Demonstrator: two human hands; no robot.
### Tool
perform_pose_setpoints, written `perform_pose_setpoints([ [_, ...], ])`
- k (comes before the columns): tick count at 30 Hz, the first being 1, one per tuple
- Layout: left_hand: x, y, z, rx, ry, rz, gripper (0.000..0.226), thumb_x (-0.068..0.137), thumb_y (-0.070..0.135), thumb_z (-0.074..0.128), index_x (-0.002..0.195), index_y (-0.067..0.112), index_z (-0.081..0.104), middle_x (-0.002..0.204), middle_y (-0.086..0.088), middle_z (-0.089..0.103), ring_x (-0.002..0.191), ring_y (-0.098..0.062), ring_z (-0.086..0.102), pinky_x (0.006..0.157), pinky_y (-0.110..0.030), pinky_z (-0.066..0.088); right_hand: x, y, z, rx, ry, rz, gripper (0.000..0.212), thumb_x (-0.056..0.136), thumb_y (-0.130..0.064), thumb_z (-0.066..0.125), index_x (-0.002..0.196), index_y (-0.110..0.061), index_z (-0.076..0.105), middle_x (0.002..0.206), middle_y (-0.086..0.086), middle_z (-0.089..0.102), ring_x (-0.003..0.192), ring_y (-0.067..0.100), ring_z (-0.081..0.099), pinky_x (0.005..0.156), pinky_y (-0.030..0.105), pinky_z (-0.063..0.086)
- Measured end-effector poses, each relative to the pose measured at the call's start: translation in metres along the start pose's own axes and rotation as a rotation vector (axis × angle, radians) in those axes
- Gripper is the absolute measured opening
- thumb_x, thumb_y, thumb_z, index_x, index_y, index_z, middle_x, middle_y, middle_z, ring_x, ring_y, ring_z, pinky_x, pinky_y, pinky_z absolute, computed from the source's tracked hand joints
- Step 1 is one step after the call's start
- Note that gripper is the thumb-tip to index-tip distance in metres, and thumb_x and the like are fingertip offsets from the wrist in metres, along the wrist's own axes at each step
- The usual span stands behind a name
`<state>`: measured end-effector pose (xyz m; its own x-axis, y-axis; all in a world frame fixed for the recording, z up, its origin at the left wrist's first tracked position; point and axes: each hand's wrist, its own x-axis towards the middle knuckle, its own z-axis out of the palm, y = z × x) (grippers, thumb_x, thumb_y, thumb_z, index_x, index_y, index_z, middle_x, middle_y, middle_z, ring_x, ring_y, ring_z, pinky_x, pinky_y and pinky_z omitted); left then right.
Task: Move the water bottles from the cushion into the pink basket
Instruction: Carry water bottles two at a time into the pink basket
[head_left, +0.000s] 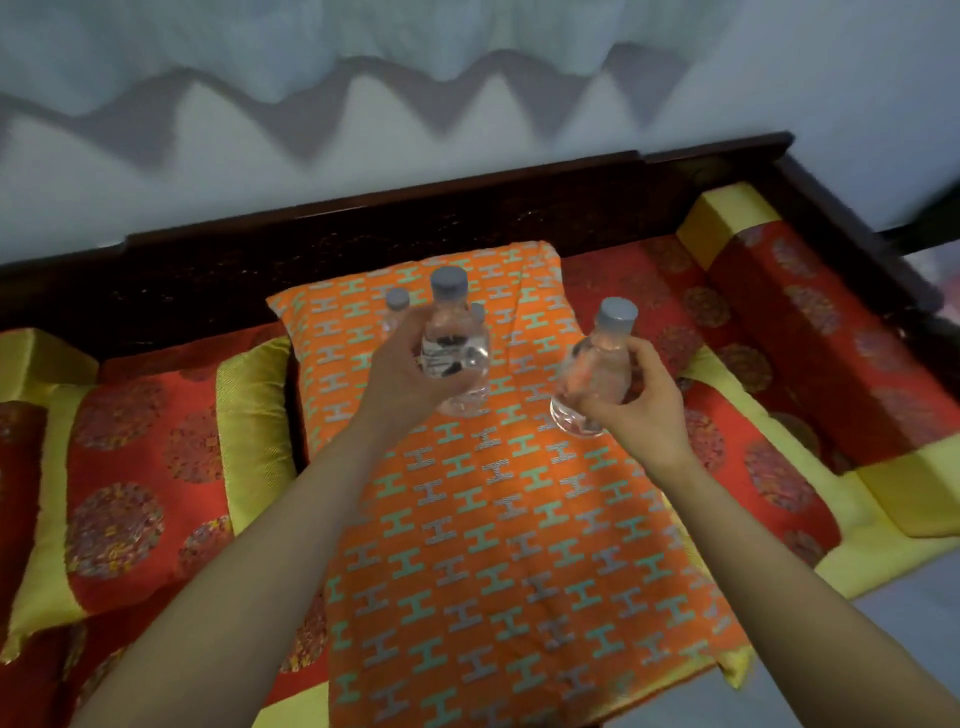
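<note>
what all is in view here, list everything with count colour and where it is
held bottles: 2, clear with grey caps, one in the left hand, one in the right hand, both lifted above the cushion
bottles behind: at least 2, clear with grey caps, partly hidden behind the left-hand bottle, at the far end of the cushion
orange cushion: 1, orange with teal and grey H pattern, centre of the bench
seat pads: several, red with yellow borders, on both sides of the cushion
wooden bench frame: 1, dark brown, behind the cushions
wall: pale grey, behind the bench
pink basket: not in view
left hand: 1, fingers wrapped round a bottle
right hand: 1, fingers wrapped round a bottle
</note>
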<state>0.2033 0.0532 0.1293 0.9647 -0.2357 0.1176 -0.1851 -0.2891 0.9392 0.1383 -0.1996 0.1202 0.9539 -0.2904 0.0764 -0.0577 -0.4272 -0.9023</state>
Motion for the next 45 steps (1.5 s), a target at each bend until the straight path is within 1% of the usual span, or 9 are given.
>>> perform_pose_setpoints([
  [5, 0.002, 0.030, 0.038, 0.034, -0.040, 0.077, 0.057, 0.071, 0.026, 0.082, 0.121, 0.029, 0.054, 0.104, 0.021, 0.063, 0.092, 0.002, 0.063, 0.072, -0.014, 0.046, -0.017, 0.009, -0.070, -0.023, 0.113, 0.025, 0.060, 0.050, -0.040, 0.084, 0.104, -0.044, 0.057, 0.100, -0.016, 0.066, 0.086, -0.006, 0.061, 0.070, 0.010, 0.045],
  [10, -0.003, 0.073, 0.103, 0.020, -0.039, 0.119, 0.055, 0.068, 0.022, 0.083, 0.116, 0.024, 0.055, 0.104, 0.003, 0.066, 0.093, -0.014, 0.065, 0.077, -0.034, 0.053, -0.046, 0.029, -0.168, -0.070, 0.192, 0.051, 0.059, 0.060, -0.021, 0.086, 0.111, -0.028, 0.059, 0.106, -0.006, 0.066, 0.091, 0.008, 0.062, 0.074, 0.020, 0.046],
  [15, -0.011, 0.121, 0.189, -0.026, -0.081, 0.135, 0.057, 0.065, 0.025, 0.084, 0.115, 0.025, 0.055, 0.102, 0.006, 0.066, 0.088, -0.006, 0.065, 0.072, -0.025, 0.051, -0.077, 0.051, -0.272, -0.103, 0.305, 0.055, 0.057, 0.061, -0.022, 0.087, 0.108, -0.034, 0.057, 0.105, -0.006, 0.065, 0.090, 0.006, 0.061, 0.074, 0.024, 0.047],
  [18, -0.019, 0.148, 0.251, -0.097, -0.123, 0.133, 0.059, 0.060, 0.024, 0.086, 0.111, 0.028, 0.056, 0.101, 0.006, 0.068, 0.090, -0.010, 0.067, 0.077, -0.030, 0.053, -0.101, 0.066, -0.335, -0.087, 0.380, 0.073, 0.055, 0.062, -0.021, 0.086, 0.102, -0.043, 0.056, 0.097, -0.020, 0.063, 0.082, -0.010, 0.059, 0.067, 0.018, 0.046],
  [21, -0.028, 0.177, 0.313, -0.117, -0.198, 0.148, 0.060, 0.057, 0.029, 0.088, 0.108, 0.037, 0.056, 0.097, 0.012, 0.069, 0.089, -0.009, 0.069, 0.076, -0.032, 0.055, -0.122, 0.084, -0.399, -0.098, 0.442, 0.105, 0.058, 0.061, -0.021, 0.086, 0.109, -0.037, 0.057, 0.102, -0.016, 0.063, 0.089, -0.004, 0.060, 0.071, 0.023, 0.048],
  [25, -0.038, 0.211, 0.382, -0.138, -0.271, 0.188, 0.061, 0.059, 0.033, 0.089, 0.109, 0.038, 0.055, 0.097, 0.016, 0.069, 0.084, -0.003, 0.069, 0.066, -0.017, 0.053, -0.142, 0.099, -0.463, -0.115, 0.499, 0.128, 0.061, 0.060, -0.021, 0.086, 0.111, -0.034, 0.055, 0.103, -0.010, 0.061, 0.089, -0.004, 0.057, 0.069, 0.019, 0.045],
  [32, -0.036, 0.247, 0.481, -0.117, -0.424, 0.207, 0.059, 0.061, 0.030, 0.087, 0.109, 0.042, 0.055, 0.095, 0.014, 0.069, 0.082, -0.005, 0.069, 0.065, -0.023, 0.054, -0.169, 0.137, -0.543, -0.102, 0.602, 0.218, 0.069, 0.059, -0.026, 0.086, 0.118, -0.036, 0.051, 0.102, -0.018, 0.055, 0.087, -0.002, 0.053, 0.066, 0.018, 0.041],
  [38, -0.017, 0.263, 0.564, -0.140, -0.510, 0.191, 0.061, 0.059, 0.027, 0.089, 0.108, 0.036, 0.055, 0.095, 0.015, 0.069, 0.081, -0.005, 0.069, 0.066, -0.022, 0.056, -0.170, 0.178, -0.589, -0.123, 0.636, 0.246, 0.061, 0.059, -0.025, 0.086, 0.102, -0.049, 0.048, 0.097, -0.026, 0.054, 0.085, -0.005, 0.054, 0.066, 0.015, 0.040],
  [45, 0.032, 0.287, 0.691, -0.114, -0.587, 0.226, 0.060, 0.056, 0.027, 0.090, 0.104, 0.033, 0.055, 0.093, 0.009, 0.070, 0.082, -0.005, 0.069, 0.070, -0.024, 0.057, -0.118, 0.238, -0.673, -0.114, 0.683, 0.290, 0.064, 0.058, -0.019, 0.086, 0.105, -0.039, 0.049, 0.096, -0.022, 0.054, 0.086, -0.001, 0.053, 0.069, 0.019, 0.043],
])
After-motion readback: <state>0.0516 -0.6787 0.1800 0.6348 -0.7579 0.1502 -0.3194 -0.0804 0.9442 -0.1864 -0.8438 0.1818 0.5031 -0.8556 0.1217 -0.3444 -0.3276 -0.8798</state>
